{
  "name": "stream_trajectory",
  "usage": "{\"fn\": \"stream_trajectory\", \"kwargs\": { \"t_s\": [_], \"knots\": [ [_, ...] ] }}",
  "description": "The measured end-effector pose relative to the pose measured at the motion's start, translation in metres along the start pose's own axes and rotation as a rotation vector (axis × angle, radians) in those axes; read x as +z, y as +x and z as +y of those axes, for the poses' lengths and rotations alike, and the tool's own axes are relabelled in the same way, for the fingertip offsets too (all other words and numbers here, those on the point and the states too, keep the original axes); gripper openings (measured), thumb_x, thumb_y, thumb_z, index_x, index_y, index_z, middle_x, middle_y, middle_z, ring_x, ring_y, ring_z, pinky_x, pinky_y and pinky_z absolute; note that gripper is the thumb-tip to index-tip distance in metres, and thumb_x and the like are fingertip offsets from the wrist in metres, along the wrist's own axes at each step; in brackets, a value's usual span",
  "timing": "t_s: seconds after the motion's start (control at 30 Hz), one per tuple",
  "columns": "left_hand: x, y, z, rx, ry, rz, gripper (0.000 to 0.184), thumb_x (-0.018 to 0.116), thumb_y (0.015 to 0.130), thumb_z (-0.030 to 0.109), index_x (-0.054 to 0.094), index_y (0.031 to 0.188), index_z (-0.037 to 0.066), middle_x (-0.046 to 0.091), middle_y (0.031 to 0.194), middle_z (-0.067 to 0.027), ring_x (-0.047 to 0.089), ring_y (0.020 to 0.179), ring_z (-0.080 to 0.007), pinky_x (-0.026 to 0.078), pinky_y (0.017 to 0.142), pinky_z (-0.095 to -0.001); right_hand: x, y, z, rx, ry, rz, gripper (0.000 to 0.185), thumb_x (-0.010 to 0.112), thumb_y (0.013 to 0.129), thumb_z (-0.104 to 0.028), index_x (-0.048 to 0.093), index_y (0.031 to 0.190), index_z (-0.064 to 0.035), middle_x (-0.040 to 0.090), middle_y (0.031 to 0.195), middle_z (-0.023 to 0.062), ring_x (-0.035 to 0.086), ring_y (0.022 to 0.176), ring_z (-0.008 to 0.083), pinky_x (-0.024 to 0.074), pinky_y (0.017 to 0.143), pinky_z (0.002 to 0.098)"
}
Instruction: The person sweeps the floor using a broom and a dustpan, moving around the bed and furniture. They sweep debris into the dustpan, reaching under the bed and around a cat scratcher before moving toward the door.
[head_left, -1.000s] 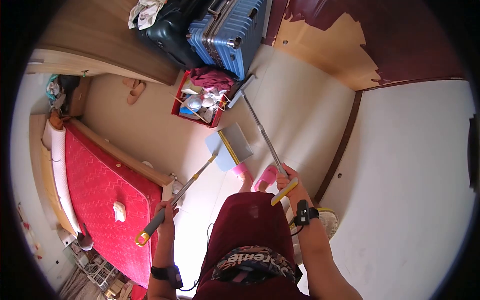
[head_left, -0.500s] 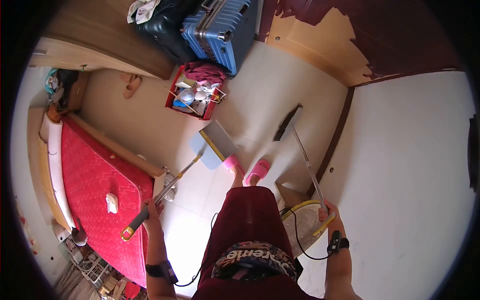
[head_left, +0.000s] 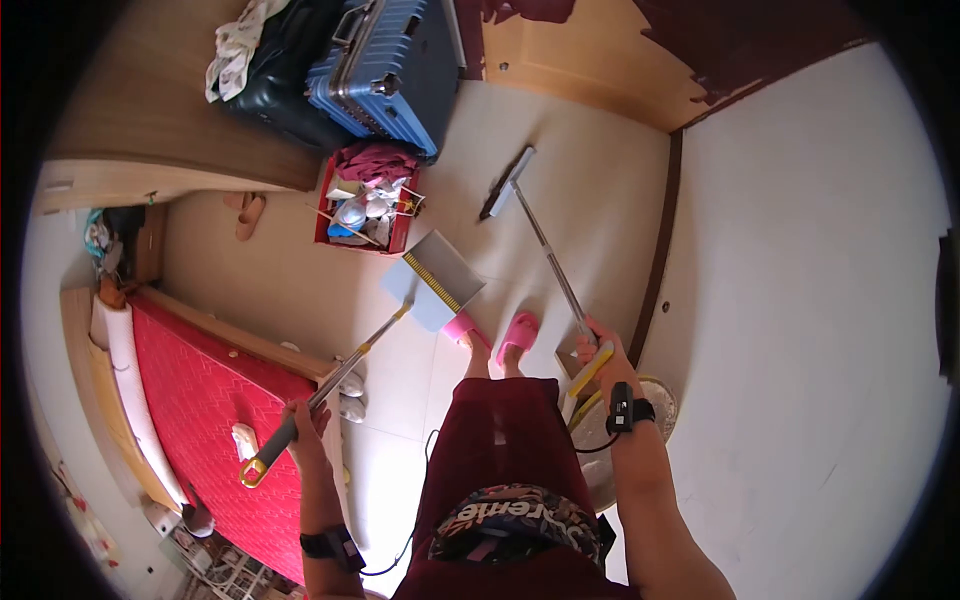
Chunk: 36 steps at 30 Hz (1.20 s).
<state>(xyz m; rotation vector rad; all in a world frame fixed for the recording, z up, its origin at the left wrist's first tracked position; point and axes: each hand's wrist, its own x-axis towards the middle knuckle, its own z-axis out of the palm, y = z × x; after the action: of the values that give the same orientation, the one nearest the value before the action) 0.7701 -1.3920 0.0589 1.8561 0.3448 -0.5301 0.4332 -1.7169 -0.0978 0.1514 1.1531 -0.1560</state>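
Observation:
My left hand (head_left: 308, 430) is closed around the grey grip of a long-handled dustpan (head_left: 455, 265). The pan, grey with a yellow comb-like strip, lies on the floor by my pink slippers (head_left: 517, 338). In my right hand (head_left: 604, 356) is the metal handle of a broom (head_left: 512, 188), its yellow end sticking out past my wrist. The broom's dark bristles touch the pale floor ahead, to the right of a red box (head_left: 325, 205) full of cloth and odds and ends. A gap of bare floor separates broom and pan.
A blue suitcase (head_left: 420, 80) and a dark bag (head_left: 280, 100) stand behind the box. On the left is a red mattress (head_left: 210, 390), with white shoes (head_left: 352, 398) beside it. A round, yellow-rimmed container (head_left: 660, 408) stands by the white wall (head_left: 790, 330) near my right arm.
My right hand has moved forward and left, and the broom head has shifted left and farther away across the floor. The dustpan stays nearly in place. The view has turned slightly.

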Motion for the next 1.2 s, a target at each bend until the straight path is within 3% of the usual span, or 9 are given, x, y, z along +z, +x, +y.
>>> {"fn": "stream_trajectory", "kwargs": {
  "t_s": [0.27, 0.4, 0.5, 0.6, 0.73, 0.8, 0.9, 1.1, 1.2],
  "knots": [
    [0.026, 0.002, 0.003, 0.015, -0.007, -0.093, 0.019, 0.051, 0.088, 0.021, 0.046, 0.098, 0.006, 0.056, 0.092, -0.0091, 0.061, 0.085, -0.0197, 0.05, 0.073, -0.029, -0.103, -0.082, 0.023, -0.113, -0.007, 0.189, 0.018, 0.056, 0.084, -0.03, 0.046, 0.083, -0.0151, 0.047, 0.057, -0.0006, 0.037, 0.04, 0.0062, 0.0304, 0.038, 0.0192],
    [0.046, 0.008, -0.001, 0.022, -0.034, -0.118, 0.019, 0.051, 0.088, 0.021, 0.046, 0.099, 0.006, 0.056, 0.092, -0.009, 0.06, 0.086, -0.0199, 0.05, 0.073, -0.0288, -0.115, -0.098, -0.01, 0.017, 0.182, 0.031, 0.019, 0.056, 0.084, -0.03, 0.046, 0.083, -0.0145, 0.048, 0.058, -0.0002, 0.038, 0.04, 0.0059, 0.0305, 0.038, 0.0177],
    [0.058, 0.012, -0.003, 0.006, -0.041, -0.125, 0.02, 0.052, 0.088, 0.02, 0.045, 0.1, 0.006, 0.056, 0.092, -0.0089, 0.06, 0.086, -0.0201, 0.05, 0.073, -0.0294, -0.097, -0.116, -0.04, -0.079, 0.01, 0.169, 0.019, 0.055, 0.085, -0.029, 0.049, 0.094, -0.0135, 0.048, 0.058, 0.0015, 0.038, 0.039, 0.0071, 0.0303, 0.037, 0.0173],
    [0.072, 0.013, 0.0, 0.002, -0.023, -0.157, 0.021, 0.052, 0.087, 0.02, 0.045, 0.101, 0.006, 0.056, 0.092, -0.009, 0.06, 0.085, -0.0199, 0.05, 0.073, -0.03, -0.023, -0.13, -0.058, -0.565, -0.591, 0.298, 0.027, 0.051, 0.086, -0.03, 0.053, 0.105, -0.0102, 0.049, 0.058, 0.0023, 0.041, 0.039, 0.0075, 0.0332, 0.037, 0.0192],
    [0.091, 0.018, -0.002, 0.016, 0.007, -0.193, 0.02, 0.053, 0.087, 0.02, 0.047, 0.098, 0.004, 0.056, 0.092, -0.0088, 0.06, 0.084, -0.0185, 0.051, 0.072, -0.0289, -0.056, -0.013, -0.116, -0.74, -1.536, 0.584, 0.033, 0.048, 0.085, -0.025, 0.055, 0.1, 0.0026, 0.06, 0.074, 0.0173, 0.061, 0.074, 0.0329, 0.0485, 0.064, 0.0391],
    [0.104, 0.016, 0.002, 0.025, 0.034, -0.192, 0.02, 0.054, 0.087, 0.021, 0.048, 0.097, 0.004, 0.056, 0.091, -0.0085, 0.06, 0.084, -0.0177, 0.051, 0.071, -0.0281, -0.078, 0.032, -0.11, -0.834, -1.77, 0.604, 0.035, 0.053, 0.082, -0.025, 0.053, 0.109, -0.0021, 0.061, 0.081, 0.0191, 0.06, 0.076, 0.0336, 0.0476, 0.065, 0.0412],
    [0.115, 0.02, 0.005, 0.046, 0.057, -0.235, 0.02, 0.054, 0.087, 0.022, 0.049, 0.095, 0.004, 0.055, 0.09, -0.0074, 0.059, 0.081, -0.0157, 0.051, 0.069, -0.0268, -0.077, 0.041, -0.066, -0.754, -1.708, 0.62, 0.028, 0.047, 0.085, -0.028, 0.055, 0.095, -0.0032, 0.058, 0.093, 0.0237, 0.056, 0.088, 0.0405, 0.0446, 0.077, 0.0477],
    [0.132, 0.03, 0.005, 0.076, 0.14, -0.269, 0.02, 0.054, 0.088, 0.022, 0.049, 0.095, 0.005, 0.053, 0.091, -0.0057, 0.056, 0.078, -0.0121, 0.05, 0.067, -0.0251, -0.112, -0.049, 0.051, -0.339, -1.742, 0.587, 0.041, 0.045, 0.085, -0.03, 0.043, 0.121, -0.0101, 0.059, 0.093, 0.0235, 0.055, 0.089, 0.042, 0.043, 0.078, 0.0517],
    [0.14, 0.036, 0.006, 0.087, 0.136, -0.298, 0.019, 0.054, 0.088, 0.021, 0.049, 0.095, 0.005, 0.052, 0.092, -0.0055, 0.055, 0.079, -0.012, 0.05, 0.068, -0.0246, -0.129, -0.087, 0.074, -0.35, -1.79, 0.572, 0.045, 0.052, 0.083, -0.027, 0.044, 0.123, -0.0072, 0.058, 0.1, 0.0241, 0.055, 0.092, 0.0419, 0.0444, 0.079, 0.0462]
  ]
}}
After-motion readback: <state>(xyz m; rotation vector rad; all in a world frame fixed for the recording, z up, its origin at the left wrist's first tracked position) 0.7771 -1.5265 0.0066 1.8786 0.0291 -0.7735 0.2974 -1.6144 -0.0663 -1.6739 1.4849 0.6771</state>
